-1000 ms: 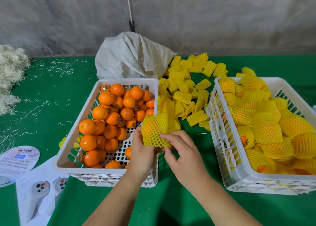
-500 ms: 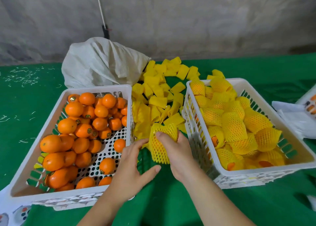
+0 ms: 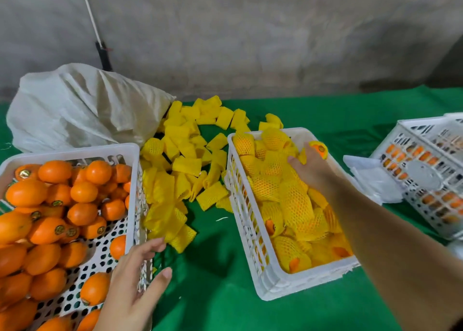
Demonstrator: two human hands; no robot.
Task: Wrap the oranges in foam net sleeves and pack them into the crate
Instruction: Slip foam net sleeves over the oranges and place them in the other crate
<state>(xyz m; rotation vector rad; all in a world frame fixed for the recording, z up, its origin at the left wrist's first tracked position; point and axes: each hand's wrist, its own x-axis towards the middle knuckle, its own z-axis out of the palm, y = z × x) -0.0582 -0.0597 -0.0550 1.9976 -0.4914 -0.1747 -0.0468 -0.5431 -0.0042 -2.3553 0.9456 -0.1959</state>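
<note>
— So, the green counter (image 3: 215, 293) carries what, starting big?

— A white sack (image 3: 82, 107) slumps at the back left against the grey wall. In front of it the left crate (image 3: 75, 152) holds bare oranges (image 3: 45, 230), many with small stickers. The right crate (image 3: 273, 283) is nearly full of oranges already in yellow net. Far right, a third white crate (image 3: 426, 170) lies tipped on its side, with white wrapping just beside it.

— And between the two crates?

— A loose pile of yellow foam net sleeves (image 3: 185, 165), flat and empty, spilling from the sack toward the near edge.

— The hands?

— The right hand (image 3: 310, 165) reaches over the far end of the right crate, fingers curled round a wrapped orange (image 3: 318, 149); its orange end pokes out past the fingertips. The left hand (image 3: 135, 283) hovers at the left crate's near right corner, fingers straight and spread, holding nothing, its fingertips just beside the nearest sleeve.
</note>
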